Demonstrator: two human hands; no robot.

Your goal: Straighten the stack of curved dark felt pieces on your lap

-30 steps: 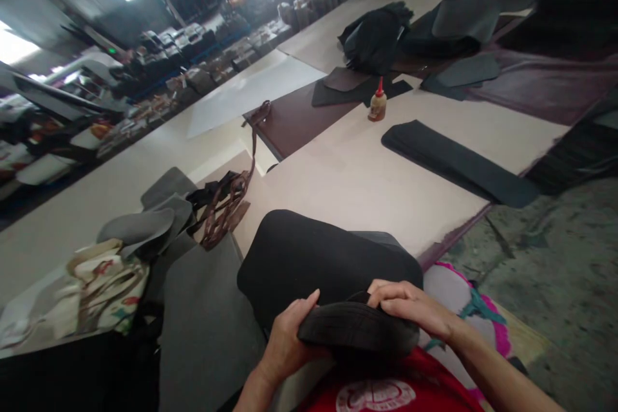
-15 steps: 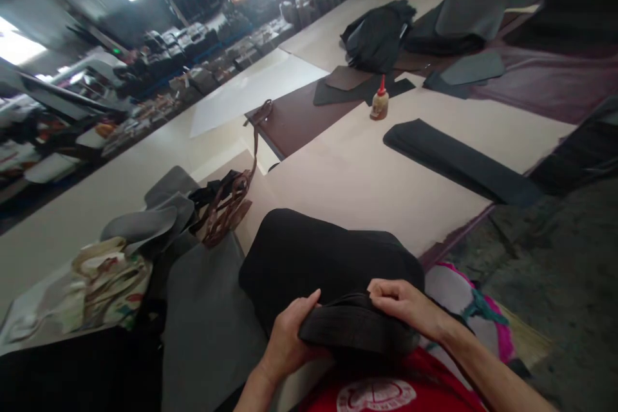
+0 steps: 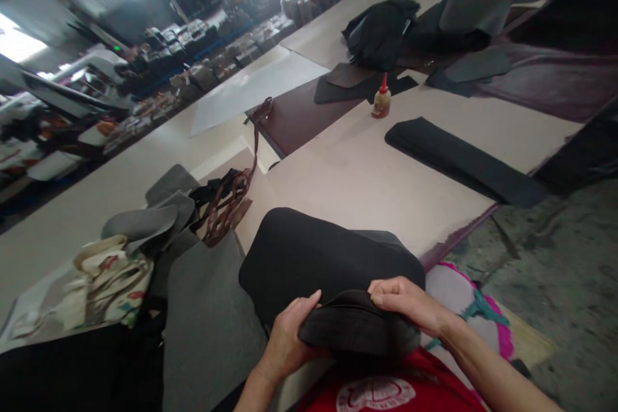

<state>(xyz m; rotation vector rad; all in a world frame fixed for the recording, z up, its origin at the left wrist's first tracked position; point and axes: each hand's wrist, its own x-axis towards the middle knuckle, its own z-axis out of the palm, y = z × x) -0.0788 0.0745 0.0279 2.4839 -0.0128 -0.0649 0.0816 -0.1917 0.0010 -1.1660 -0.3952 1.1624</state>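
Observation:
A black bag-like piece [image 3: 313, 257] with rounded corners lies at the near table edge, in front of my body. Its near side is folded up into a thick band [image 3: 357, 328]. My left hand [image 3: 294, 328] grips the left end of this band, thumb on top and fingers hidden beneath. My right hand [image 3: 405, 299] pinches the band's upper edge between thumb and bent fingers. Both hands are closed on the same black piece. A second dark layer shows behind its right part.
A glue bottle [image 3: 381, 102] with a red tip stands on the beige table [image 3: 347, 167]. Dark folded strips [image 3: 463, 161] lie to its right. At left are a grey panel [image 3: 207, 322], brown straps [image 3: 229, 206] and a patterned cloth [image 3: 111, 277]. Black bundles [image 3: 379, 29] sit farther back.
Both hands keep their hold on the black piece and have barely moved. The view has shifted very slightly.

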